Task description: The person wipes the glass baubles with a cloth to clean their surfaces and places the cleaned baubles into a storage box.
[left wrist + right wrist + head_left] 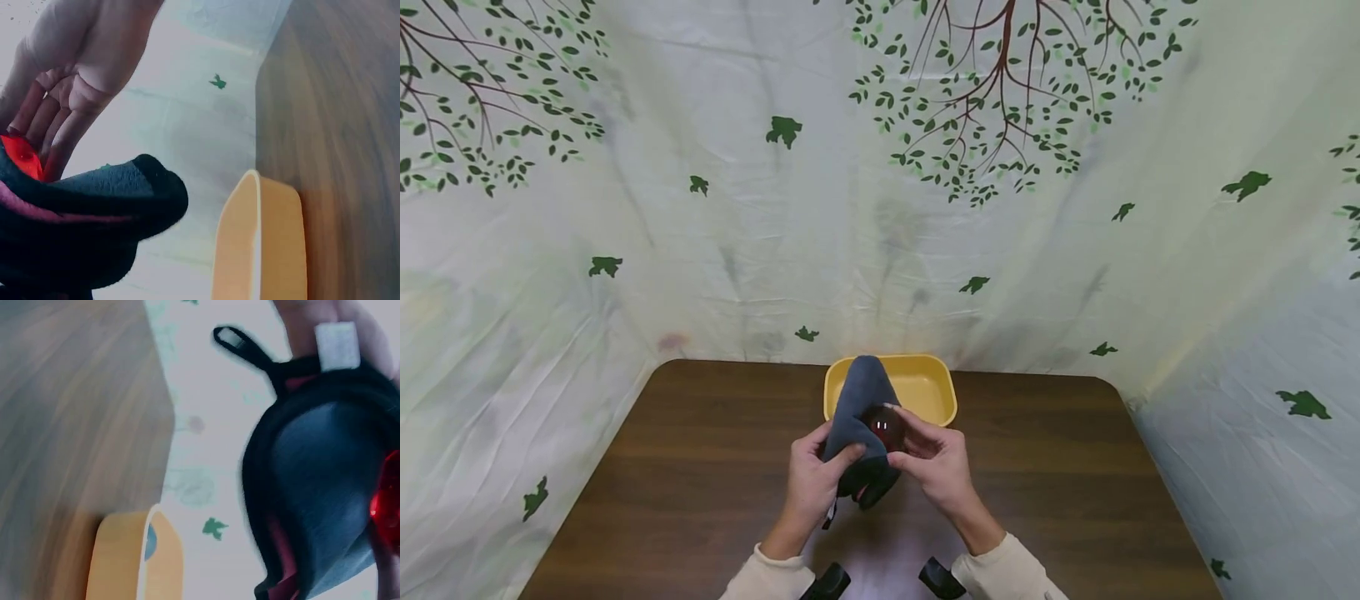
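Note:
In the head view my left hand [811,477] grips a dark blue-grey fabric oven mitt [853,421], thumb on its near face. It has black trim, a hanging loop [245,350] and a white tag [337,347]. My right hand [943,468] pinches a shiny, see-through red ball-like thing [883,427] between thumb and fingers, against the mitt's right side. In the right wrist view this red thing [389,503] sits at the mitt's blue inner surface, partly cut off by the frame. Its full shape cannot be told.
Just behind the mitt, a yellow tray [936,392] stands at the far edge of the brown wooden table [700,467]. A small blue-grey patch [150,542] shows inside it in the right wrist view. White leaf-printed cloth [737,250] hangs around the table.

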### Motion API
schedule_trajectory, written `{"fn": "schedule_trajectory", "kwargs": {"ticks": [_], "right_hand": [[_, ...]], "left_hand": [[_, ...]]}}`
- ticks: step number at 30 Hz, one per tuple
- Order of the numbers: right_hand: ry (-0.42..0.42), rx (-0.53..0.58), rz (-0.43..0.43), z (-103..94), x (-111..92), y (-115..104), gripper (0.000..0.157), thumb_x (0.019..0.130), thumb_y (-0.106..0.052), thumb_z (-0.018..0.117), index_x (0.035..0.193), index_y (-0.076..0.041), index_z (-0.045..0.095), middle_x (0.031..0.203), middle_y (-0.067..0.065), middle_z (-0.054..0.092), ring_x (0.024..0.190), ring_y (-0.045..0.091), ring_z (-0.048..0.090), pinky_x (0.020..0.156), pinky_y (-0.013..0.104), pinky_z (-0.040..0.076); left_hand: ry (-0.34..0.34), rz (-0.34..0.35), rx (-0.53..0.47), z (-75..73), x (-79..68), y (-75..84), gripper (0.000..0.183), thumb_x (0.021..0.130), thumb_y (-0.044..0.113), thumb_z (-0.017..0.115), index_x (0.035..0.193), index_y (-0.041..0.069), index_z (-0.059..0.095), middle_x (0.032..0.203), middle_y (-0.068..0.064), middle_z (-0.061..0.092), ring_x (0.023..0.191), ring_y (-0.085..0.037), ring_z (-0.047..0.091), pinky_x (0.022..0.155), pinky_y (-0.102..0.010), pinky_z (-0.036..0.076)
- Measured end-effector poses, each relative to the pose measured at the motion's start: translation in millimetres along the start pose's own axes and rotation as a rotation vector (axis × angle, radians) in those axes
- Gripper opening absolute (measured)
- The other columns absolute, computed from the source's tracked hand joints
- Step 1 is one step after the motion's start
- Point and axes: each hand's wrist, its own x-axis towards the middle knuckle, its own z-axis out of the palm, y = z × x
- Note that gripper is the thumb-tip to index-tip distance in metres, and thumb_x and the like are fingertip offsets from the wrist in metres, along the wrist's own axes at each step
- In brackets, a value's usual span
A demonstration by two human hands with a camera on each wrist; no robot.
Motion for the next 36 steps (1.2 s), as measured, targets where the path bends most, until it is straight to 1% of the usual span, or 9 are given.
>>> {"fn": "schedule_trajectory", "kwargs": {"ticks": [5, 9, 13, 18, 22, 27, 31, 34, 36], "right_hand": [[-0.129, -0.098, -0.282, -5.5, 6.0, 4.2, 0.057, 0.075, 0.007, 0.076, 0.127, 0.013, 0.053, 0.129, 0.018, 0.059, 0.122, 0.026, 0.054, 0.098, 0.034, 0.044], [-0.178, -0.137, -0.345, -9.7, 8.2, 5.1, 0.060, 0.072, 0.012, 0.076, 0.128, 0.012, 0.054, 0.129, 0.024, 0.057, 0.125, 0.027, 0.052, 0.100, 0.036, 0.042], [-0.134, -0.149, -0.231, -11.3, 4.9, 5.2, 0.058, 0.072, 0.010, 0.077, 0.126, 0.013, 0.055, 0.125, 0.026, 0.058, 0.119, 0.025, 0.057, 0.093, 0.036, 0.047], [-0.019, -0.135, 0.043, -10.5, 1.7, 1.2, 0.055, 0.073, 0.006, 0.079, 0.123, 0.014, 0.057, 0.120, 0.031, 0.059, 0.106, 0.020, 0.065, 0.084, 0.034, 0.053], [0.046, -0.084, 0.266, -9.3, 3.3, -3.3, 0.053, 0.076, 0.001, 0.079, 0.123, 0.013, 0.057, 0.118, 0.031, 0.060, 0.102, 0.018, 0.066, 0.082, 0.032, 0.054], [0.049, 0.007, 0.449, -9.9, 7.4, -6.2, 0.045, 0.087, -0.008, 0.071, 0.123, 0.015, 0.056, 0.111, 0.025, 0.065, 0.094, 0.020, 0.069, 0.079, 0.036, 0.055], [0.070, 0.067, 0.534, -10.2, 8.7, -7.9, 0.042, 0.091, -0.013, 0.067, 0.120, 0.016, 0.057, 0.101, 0.015, 0.072, 0.085, 0.021, 0.071, 0.078, 0.039, 0.056], [0.086, 0.088, 0.526, -9.5, 7.2, -7.6, 0.044, 0.090, -0.013, 0.069, 0.120, 0.017, 0.057, 0.101, 0.015, 0.072, 0.085, 0.020, 0.071, 0.077, 0.038, 0.056], [0.099, 0.095, 0.476, -7.7, 4.8, -6.9, 0.048, 0.086, -0.010, 0.073, 0.121, 0.018, 0.055, 0.106, 0.023, 0.068, 0.089, 0.019, 0.070, 0.077, 0.035, 0.056]], "left_hand": [[0.010, -0.084, -0.093, 2.4, -0.7, 1.0, 0.026, 0.083, -0.006, 0.070, 0.106, -0.016, 0.063, 0.086, 0.001, 0.070, 0.076, -0.014, 0.067, 0.070, -0.028, 0.056], [-0.005, -0.121, -0.111, 3.7, -0.8, 1.3, 0.023, 0.085, -0.007, 0.067, 0.106, -0.017, 0.062, 0.084, 0.003, 0.070, 0.076, -0.013, 0.066, 0.071, -0.027, 0.056], [-0.043, -0.096, -0.095, 2.8, -1.8, 0.3, 0.020, 0.084, -0.004, 0.070, 0.100, -0.016, 0.064, 0.082, 0.000, 0.069, 0.073, -0.014, 0.065, 0.067, -0.028, 0.056], [-0.091, 0.000, -0.035, 0.6, -2.0, -2.5, 0.025, 0.081, 0.005, 0.076, 0.098, -0.010, 0.067, 0.083, -0.005, 0.070, 0.072, -0.014, 0.064, 0.066, -0.028, 0.055], [-0.103, 0.083, 0.018, 0.4, -1.6, -5.1, 0.027, 0.076, -0.004, 0.077, 0.101, -0.008, 0.068, 0.087, -0.006, 0.071, 0.075, -0.012, 0.064, 0.069, -0.026, 0.054], [-0.124, 0.176, 0.054, 0.1, -0.3, -7.1, 0.043, 0.071, -0.007, 0.080, 0.112, -0.006, 0.067, 0.100, -0.014, 0.071, 0.084, -0.011, 0.066, 0.076, -0.023, 0.053], [-0.143, 0.205, 0.080, -0.4, 0.9, -7.6, 0.047, 0.072, -0.005, 0.080, 0.117, -0.005, 0.066, 0.106, -0.019, 0.069, 0.089, -0.013, 0.067, 0.080, -0.023, 0.053], [-0.125, 0.145, 0.079, 0.6, 0.4, -6.6, 0.045, 0.073, -0.005, 0.079, 0.116, -0.005, 0.066, 0.105, -0.019, 0.070, 0.087, -0.013, 0.066, 0.080, -0.024, 0.053], [-0.096, 0.075, 0.072, 2.1, -0.1, -5.2, 0.039, 0.074, -0.006, 0.078, 0.112, -0.005, 0.068, 0.098, -0.018, 0.071, 0.082, -0.012, 0.065, 0.076, -0.025, 0.054]]}}
